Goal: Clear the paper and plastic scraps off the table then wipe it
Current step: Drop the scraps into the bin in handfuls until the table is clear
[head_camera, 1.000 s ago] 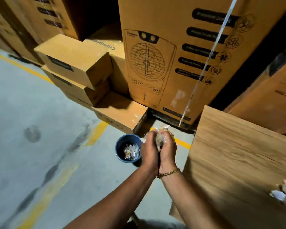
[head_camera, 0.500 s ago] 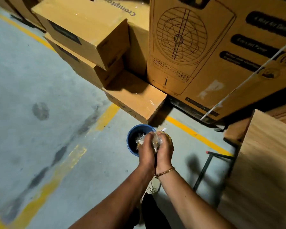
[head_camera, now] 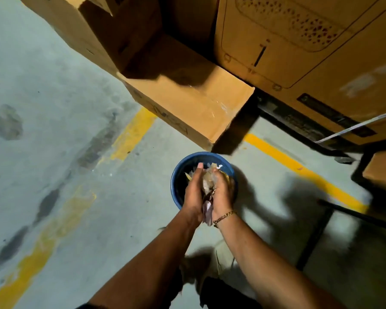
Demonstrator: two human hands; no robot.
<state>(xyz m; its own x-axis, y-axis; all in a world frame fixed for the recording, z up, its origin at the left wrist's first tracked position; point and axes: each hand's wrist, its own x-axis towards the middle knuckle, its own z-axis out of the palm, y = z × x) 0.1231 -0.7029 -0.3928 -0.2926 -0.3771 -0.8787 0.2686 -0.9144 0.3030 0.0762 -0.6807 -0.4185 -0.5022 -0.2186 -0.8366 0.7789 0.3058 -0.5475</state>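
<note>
I am looking down at the blue bin [head_camera: 176,175], which is standing on the concrete floor [head_camera: 54,85] just in front of a cardboard box [head_camera: 187,103]. Above its opening, the left hand [head_camera: 193,194] and the right hand [head_camera: 222,192] are clasping a crumpled wad of paper and plastic scraps [head_camera: 208,181] between them, with a strip hanging down by the wrists. A gold bracelet [head_camera: 223,218] is sitting on the right wrist.

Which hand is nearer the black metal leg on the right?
Right. The right hand is the one on the leg's side; the left hand is beyond it, farther from the leg. Both hold scraps over the bin.
</note>
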